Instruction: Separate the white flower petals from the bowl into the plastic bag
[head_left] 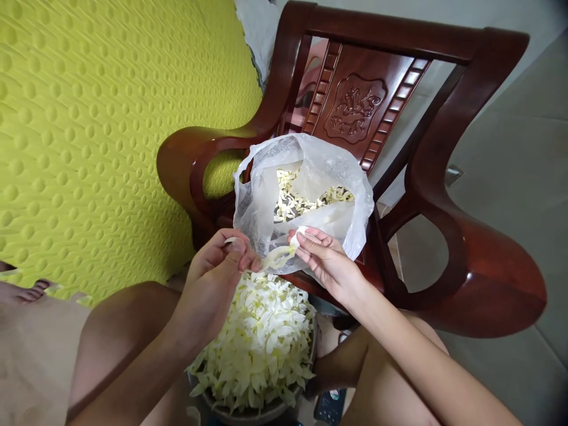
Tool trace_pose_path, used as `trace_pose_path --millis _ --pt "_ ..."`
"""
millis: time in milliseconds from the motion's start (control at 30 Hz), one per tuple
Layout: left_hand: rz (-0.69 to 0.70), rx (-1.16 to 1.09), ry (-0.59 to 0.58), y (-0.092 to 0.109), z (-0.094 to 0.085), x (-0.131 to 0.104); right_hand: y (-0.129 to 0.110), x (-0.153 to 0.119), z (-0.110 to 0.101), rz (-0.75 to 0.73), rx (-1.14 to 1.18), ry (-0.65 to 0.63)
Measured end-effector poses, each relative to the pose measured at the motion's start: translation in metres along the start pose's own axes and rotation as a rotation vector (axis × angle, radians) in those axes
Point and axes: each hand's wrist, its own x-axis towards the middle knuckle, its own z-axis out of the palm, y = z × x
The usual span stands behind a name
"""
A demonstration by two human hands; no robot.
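Note:
My left hand (222, 263) is closed, its fingertips pinching a pale petal piece near the bag's lower left edge. My right hand (322, 254) is closed on a white flower (296, 239), held between thumb and fingers. Thin pale petals (277, 258) stretch between the two hands. Just beyond them, a translucent plastic bag (328, 160) stands open on the chair seat, with small white and yellowish pieces (288, 198) inside. Below my hands, a round tub (266, 416) is heaped with white-green flowers (261, 337).
A dark red carved wooden chair (470, 248) surrounds the bag, its armrests on both sides. Yellow bumpy foam matting (110, 118) rises at the left. A person's foot (29, 291) shows at the left edge. My legs flank the tub.

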Motion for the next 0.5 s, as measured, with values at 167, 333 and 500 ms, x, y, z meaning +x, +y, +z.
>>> trace_pose_path --millis 167,333,500 --pt "0.006 0.334 -0.108 0.000 0.001 -0.004 -0.007 0.008 -0.012 -0.092 0.078 0.151" --pt "-0.101 0.755 -0.082 -0.009 0.001 -0.001 -0.004 -0.004 -0.008 -0.044 0.031 0.079" --pt "-0.120 0.822 -0.118 -0.014 0.006 0.002 -0.002 -0.017 0.002 -0.103 -0.002 0.040"
